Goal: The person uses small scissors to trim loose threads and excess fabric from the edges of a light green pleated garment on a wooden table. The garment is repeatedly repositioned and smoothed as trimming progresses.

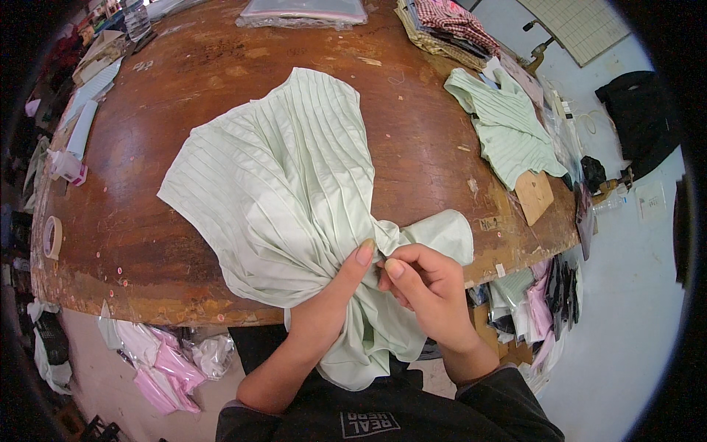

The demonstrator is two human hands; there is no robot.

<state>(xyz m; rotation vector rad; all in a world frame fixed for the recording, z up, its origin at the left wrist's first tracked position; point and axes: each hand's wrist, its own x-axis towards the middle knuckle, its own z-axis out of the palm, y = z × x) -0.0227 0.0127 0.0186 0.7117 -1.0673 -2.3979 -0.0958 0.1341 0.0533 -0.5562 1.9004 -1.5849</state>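
Observation:
A pale green pleated garment [294, 177] lies spread over the near half of the wooden table, its lower part gathered and hanging over the front edge toward me. My left hand [346, 276] grips the gathered cloth, the thumb pressed on top. Close beside it, my right hand [427, 283] pinches a small bit of the same cloth between thumb and fingers. Whether something tiny sits in that pinch is hidden. A loose flap of the garment spreads out to the right, beyond my right hand.
Another pale green garment [504, 121] lies at the right edge, by a wooden board piece [534, 197]. Folded checked cloth [449, 29] and clear plastic packets [302, 11] sit at the back. On the left are a tape roll [52, 237] and a white bottle [68, 168].

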